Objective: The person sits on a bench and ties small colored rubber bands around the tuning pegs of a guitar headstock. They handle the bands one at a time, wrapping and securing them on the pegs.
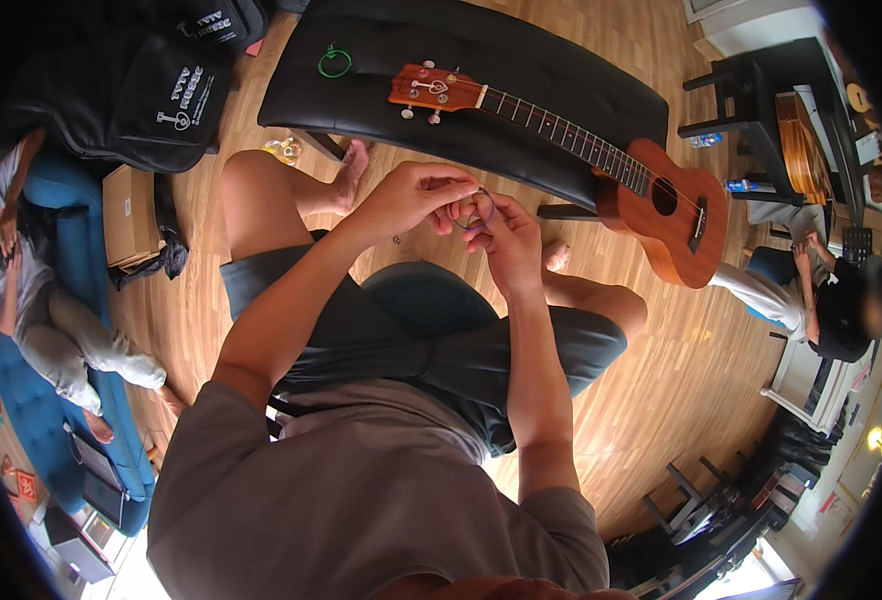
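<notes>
Both hands, the left hand [409, 204] and the right hand [514, 245], have their fingertips pinched close together on a thin, dark coil [492, 203]; the fingers overlap, so I cannot tell which of them bear it. The coil is raised in front of the body, above the lap and short of the bench [551, 70]. Under the person is a dark blue-green seat [426, 295]. On the black padded bench lies a brown ukulele [601, 156], face up, its head to the left and its body reaching past the bench's right end. A green coil [336, 78] lies left of the head. Farther left are a cardboard box [131, 215], black bags [156, 105] and someone on a blue sofa [36, 370]. Far right, another person [841, 310] sits near a guitar [803, 150].
</notes>
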The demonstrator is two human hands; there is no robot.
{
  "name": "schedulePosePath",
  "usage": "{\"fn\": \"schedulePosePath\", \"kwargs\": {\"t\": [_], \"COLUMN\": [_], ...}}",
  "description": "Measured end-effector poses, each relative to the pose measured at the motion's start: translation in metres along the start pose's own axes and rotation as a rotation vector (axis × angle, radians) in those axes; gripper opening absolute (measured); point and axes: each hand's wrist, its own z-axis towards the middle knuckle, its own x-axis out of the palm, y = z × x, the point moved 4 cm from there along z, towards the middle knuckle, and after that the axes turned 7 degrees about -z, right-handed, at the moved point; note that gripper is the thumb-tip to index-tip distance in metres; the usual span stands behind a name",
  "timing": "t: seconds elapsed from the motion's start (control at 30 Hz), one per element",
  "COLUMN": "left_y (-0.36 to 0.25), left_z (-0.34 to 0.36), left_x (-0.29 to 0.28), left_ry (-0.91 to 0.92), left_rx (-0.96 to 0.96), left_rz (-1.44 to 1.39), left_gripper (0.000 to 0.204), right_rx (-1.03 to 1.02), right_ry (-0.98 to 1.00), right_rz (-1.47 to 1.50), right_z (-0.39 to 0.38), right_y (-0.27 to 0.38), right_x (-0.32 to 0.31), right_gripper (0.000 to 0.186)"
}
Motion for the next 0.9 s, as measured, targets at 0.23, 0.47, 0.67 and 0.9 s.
{"fn": "schedulePosePath", "kwargs": {"t": [0.23, 0.47, 0.67, 0.9], "left_y": [0.003, 0.0, 0.006, 0.009], "left_z": [0.001, -0.001, 0.003, 0.001], "left_x": [0.0, 0.005, 0.003, 0.005], "left_ry": [0.011, 0.077, -0.017, -0.068], "left_rx": [-0.087, -0.12, -0.028, 0.035], "left_rz": [-0.11, -0.154, 0.055, 0.105], "left_gripper": [0.031, 0.03, 0.026, 0.026], "right_rx": [-0.06, -0.323, -0.222, 0.081], "right_ry": [-0.071, -0.086, -0.184, 0.125], "right_rz": [-0.094, -0.245, -0.434, 0.007], "right_z": [-0.002, 0.003, 0.001, 0.002], "right_y": [0.006, 0.001, 0.006, 0.008], "right_x": [0.002, -0.012, -0.005, -0.006], "right_gripper": [0.025, 0.02, 0.018, 0.025]}}
